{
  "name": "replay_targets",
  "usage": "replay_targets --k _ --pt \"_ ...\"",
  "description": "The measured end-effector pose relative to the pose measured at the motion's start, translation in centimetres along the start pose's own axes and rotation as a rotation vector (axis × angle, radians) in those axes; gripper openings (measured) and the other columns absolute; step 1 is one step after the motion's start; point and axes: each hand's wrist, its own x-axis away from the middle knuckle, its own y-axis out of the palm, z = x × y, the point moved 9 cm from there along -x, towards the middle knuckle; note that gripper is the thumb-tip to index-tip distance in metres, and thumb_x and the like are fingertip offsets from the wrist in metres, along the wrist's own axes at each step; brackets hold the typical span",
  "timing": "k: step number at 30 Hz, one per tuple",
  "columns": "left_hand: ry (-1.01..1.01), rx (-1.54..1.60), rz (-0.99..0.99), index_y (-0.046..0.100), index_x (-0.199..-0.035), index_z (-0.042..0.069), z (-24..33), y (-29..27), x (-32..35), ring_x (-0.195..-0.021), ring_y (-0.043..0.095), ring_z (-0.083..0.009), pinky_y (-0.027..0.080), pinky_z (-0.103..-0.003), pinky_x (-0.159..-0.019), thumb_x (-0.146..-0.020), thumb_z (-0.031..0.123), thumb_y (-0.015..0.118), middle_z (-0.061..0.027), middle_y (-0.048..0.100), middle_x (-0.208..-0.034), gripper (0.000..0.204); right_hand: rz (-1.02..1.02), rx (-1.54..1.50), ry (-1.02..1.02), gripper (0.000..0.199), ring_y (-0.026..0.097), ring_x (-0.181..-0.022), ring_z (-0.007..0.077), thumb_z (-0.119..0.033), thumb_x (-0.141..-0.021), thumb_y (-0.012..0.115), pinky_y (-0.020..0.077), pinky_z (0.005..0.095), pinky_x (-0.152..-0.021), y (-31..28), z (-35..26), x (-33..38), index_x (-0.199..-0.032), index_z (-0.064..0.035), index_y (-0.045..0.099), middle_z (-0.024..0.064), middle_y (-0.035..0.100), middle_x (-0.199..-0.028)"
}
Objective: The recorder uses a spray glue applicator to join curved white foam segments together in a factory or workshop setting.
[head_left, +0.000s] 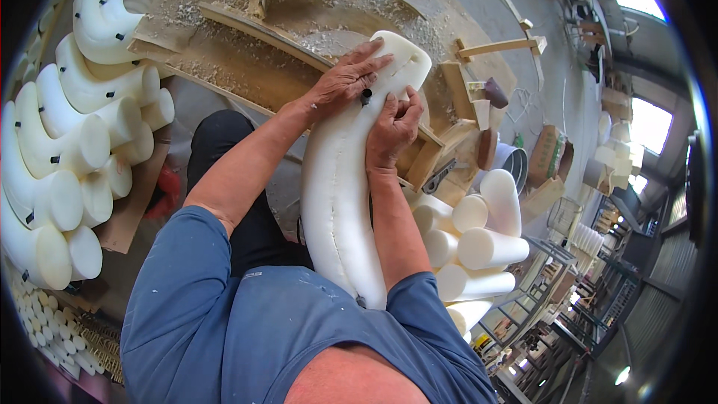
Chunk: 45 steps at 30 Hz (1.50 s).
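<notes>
A long curved white foam piece (336,194) slants from my chest to the bench, with a rough seam running down its length. Around its upper part is my left hand (345,81), fingers laid across the top and thumb out of sight. My right hand (393,129) grips the opposite side with curled fingers and the thumb up against the foam. Between the two hands a short black plug (366,95) stands out of the foam. The far end is rounded, with a small dent and a crack-like line near my right fingertips.
Under the far end stands a wooden bench frame (258,34) strewn with white shavings. Curved white foam pieces (56,142) with black plugs are stacked at left. White foam cylinders (490,247) lie at right, near a cardboard box (548,153) and a dark tool (440,177).
</notes>
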Motion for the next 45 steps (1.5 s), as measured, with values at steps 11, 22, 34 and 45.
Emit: replay_targets --k 11,22,34,45 --pt "-0.004 -0.038 -0.03 0.055 -0.153 0.021 0.1 0.1 0.2 -0.156 0.027 -0.0324 0.02 -0.043 -0.128 -0.107 0.025 0.05 -0.0092 0.032 -0.169 0.046 0.0 0.092 -0.108 0.035 0.052 -0.073 0.0161 -0.009 -0.099 0.067 0.0497 0.0329 -0.073 0.2 -0.7 -0.2 -0.133 -0.0005 0.06 0.0028 0.056 -0.08" --pt "-0.017 -0.109 0.153 0.067 -0.133 0.013 1.6 -1.7 -4.1 -0.125 0.053 -0.0334 0.039 -0.044 -0.11 -0.107 0.028 0.049 -0.0132 0.059 -0.133 0.035 -0.018 0.202 -0.176 0.014 0.069 -0.087 0.035 -0.012 -0.099 0.065 0.0526 0.044 -0.078 0.4 -2.1 -3.6 -0.11 -0.0044 0.067 0.0154 0.072 -0.095" --pt "0.088 -0.291 -0.076 0.053 -0.15 0.011 1.2 0.4 -5.5 -0.154 0.028 -0.0336 0.023 -0.044 -0.127 -0.109 0.028 0.044 -0.0143 0.035 -0.164 0.046 0.021 0.047 -0.039 0.034 0.065 -0.096 0.0165 -0.017 -0.103 0.063 0.0516 0.0292 -0.085 -0.5 -0.2 -9.1 -0.131 0.0016 0.066 0.0115 0.071 -0.099" --pt "0.052 -0.225 -0.055 0.053 -0.151 0.011 1.4 0.2 -5.6 -0.153 0.031 -0.0316 0.025 -0.043 -0.127 -0.108 0.024 0.048 -0.0134 0.039 -0.162 0.045 -0.484 -0.376 0.441 0.024 0.058 -0.066 0.0081 -0.026 -0.099 0.071 0.0473 0.0249 -0.061 5.5 5.6 -13.2 -0.09 -0.0042 0.073 -0.0008 0.068 -0.079"
